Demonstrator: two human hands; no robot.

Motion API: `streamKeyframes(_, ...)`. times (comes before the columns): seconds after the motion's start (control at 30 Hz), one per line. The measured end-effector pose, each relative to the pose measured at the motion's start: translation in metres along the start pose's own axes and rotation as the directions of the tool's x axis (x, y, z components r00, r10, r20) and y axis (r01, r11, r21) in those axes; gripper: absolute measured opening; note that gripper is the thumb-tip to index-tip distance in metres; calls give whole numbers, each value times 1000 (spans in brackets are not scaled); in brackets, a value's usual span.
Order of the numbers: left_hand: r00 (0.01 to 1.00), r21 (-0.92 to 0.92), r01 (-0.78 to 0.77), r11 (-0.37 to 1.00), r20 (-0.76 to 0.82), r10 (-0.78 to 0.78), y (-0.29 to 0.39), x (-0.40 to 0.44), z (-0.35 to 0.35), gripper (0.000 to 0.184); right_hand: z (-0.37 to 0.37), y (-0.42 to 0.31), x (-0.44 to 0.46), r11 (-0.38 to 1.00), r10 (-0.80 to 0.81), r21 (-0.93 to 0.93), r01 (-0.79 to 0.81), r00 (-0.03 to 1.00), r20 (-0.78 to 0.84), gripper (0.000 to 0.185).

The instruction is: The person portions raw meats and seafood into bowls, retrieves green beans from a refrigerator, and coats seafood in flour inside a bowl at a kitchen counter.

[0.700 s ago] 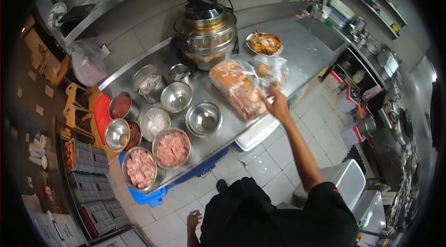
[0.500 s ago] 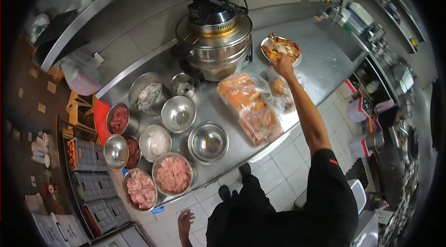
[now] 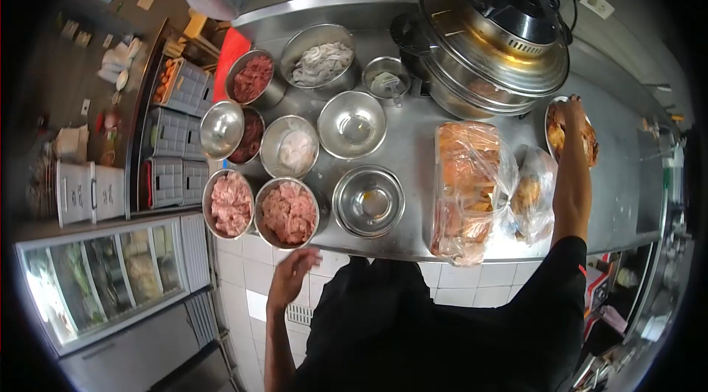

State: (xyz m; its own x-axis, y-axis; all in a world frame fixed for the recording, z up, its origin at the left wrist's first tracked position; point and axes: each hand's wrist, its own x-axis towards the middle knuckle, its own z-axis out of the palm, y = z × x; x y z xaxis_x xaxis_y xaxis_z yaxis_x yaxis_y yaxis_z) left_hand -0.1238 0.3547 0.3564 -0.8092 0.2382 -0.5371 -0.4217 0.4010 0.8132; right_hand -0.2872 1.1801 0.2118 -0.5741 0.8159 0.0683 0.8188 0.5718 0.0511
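On the right of the counter, my right hand reaches over a white plate of browned roasted meat. Its fingers point down at the food and are partly hidden, so their grip cannot be made out. My left hand hangs at the counter's front edge with fingers apart and nothing in it. Nearest to it stands a steel bowl of pale pink meat. Between my hands lie a large plastic bag of orange-brown meat and a smaller bag.
A glass-lidded cooker stands at the back of the steel counter. Several steel bowls, some holding meat, stand left, with an empty bowl and nested bowls nearer the middle. A glass-front fridge is at lower left.
My right hand has moved from beside the bags to the plate of roasted meat. My left hand is now closer to the counter edge. The view has turned and come nearer the counter.
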Motion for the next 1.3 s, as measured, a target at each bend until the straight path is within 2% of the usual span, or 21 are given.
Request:
streamKeyframes(0.07, 988, -56, -145, 988, -65, 141, 21, 24, 5, 24, -13, -9, -16, 999, 34, 13, -34, 999, 9, 65)
streamKeyframes(0.13, 970, -241, -234, 942, -128, 209, 44, 51, 18, 24, -20, -11, -25, 997, 80, 17, -80, 997, 17, 62)
streamKeyframes(0.2, 968, 26, -247, 969, -35, 248, 78, 68, 22, 23, -6, -4, -19, 992, 115, 41, -116, 992, 45, 56)
streamKeyframes(0.33, 944, 189, -315, 930, -36, 327, 96, 85, 44, 22, 10, -2, 10, 982, 154, 97, -159, 987, 55, 47)
streamKeyframes(0.4, 931, 105, -365, 925, 38, 363, 88, 92, 53, 23, 26, 4, 5, 993, -110, -1, 116, 947, -302, 32)
streamKeyframes(0.43, 933, 108, -360, 927, 39, 357, 85, 94, 58, 23, 81, 35, 49, 871, -492, -268, 413, 719, -490, 24)
streamKeyframes(0.47, 921, 156, -387, 909, 26, 388, 83, 96, 63, 23, 75, 34, 39, 872, -490, -266, 412, 724, -485, 24)
streamKeyframes(0.53, 912, 201, -404, 893, 15, 409, 69, 104, 64, 22, 22, 28, -6, 711, -686, -395, 581, 453, -570, 22)
streamKeyframes(0.57, 881, 356, -442, 823, 0, 473, 57, 116, 61, 22, 11, 30, -13, 801, -598, -372, 468, 653, -465, 25)
streamKeyframes(0.6, 843, 503, -461, 731, -8, 538, 49, 128, 57, 22, -9, 28, -26, 798, -603, -373, 474, 648, -466, 25)
streamKeyframes(0.63, 830, 498, -466, 731, -38, 556, 45, 135, 55, 25, -44, 21, -55, 863, -219, 333, 381, 874, -433, 29)
streamKeyframes(0.67, 831, 494, -467, 733, -40, 556, 41, 142, 53, 25, -65, 21, -75, 505, 74, 861, 63, 990, -117, 34)
streamKeyframes(0.73, 752, 812, -348, 469, -57, 657, 32, 153, 55, 35, -40, 55, -72, 334, 276, 928, 166, 924, -264, 39)
streamKeyframes(0.77, 738, 873, -314, 373, -22, 675, 29, 155, 58, 43, -56, 59, -99, 154, 287, 977, 147, 940, -187, 37)
streamKeyframes(0.8, 735, 868, -317, 383, -31, 677, 29, 160, 61, 43, -75, 57, -140, -32, 281, 992, 121, 954, -107, 36)
streamKeyframes(0.87, 902, 909, -179, 376, -1, 432, 28, 171, 65, 44, -131, 25, -238, -157, 160, 980, 122, 982, -96, 32)
streamKeyframes(0.93, 881, 899, -241, 366, 44, 471, 25, 179, 64, 40, -145, 0, -309, -144, 13, 983, 110, 994, -110, 34)
streamKeyframes(1.0, 853, 887, -308, 343, 97, 513, 20, 186, 63, 36, -154, -32, -365, -80, -55, 996, -39, 998, 35, 34)
streamKeyframes(1.1, 873, 900, -295, 320, 118, 473, 20, 187, 63, 24, -159, -83, -427, -108, -263, 978, -180, 953, 147, 36)
streamKeyframes(1.17, 761, 862, -374, 343, 74, 645, 30, 168, 59, 23, -160, -113, -456, -71, -373, 957, -281, 897, 236, 38)
streamKeyframes(1.3, 747, 824, -364, 433, -19, 664, 52, 141, 53, 29, -170, -159, -497, -82, -516, 951, -297, 829, 215, 43)
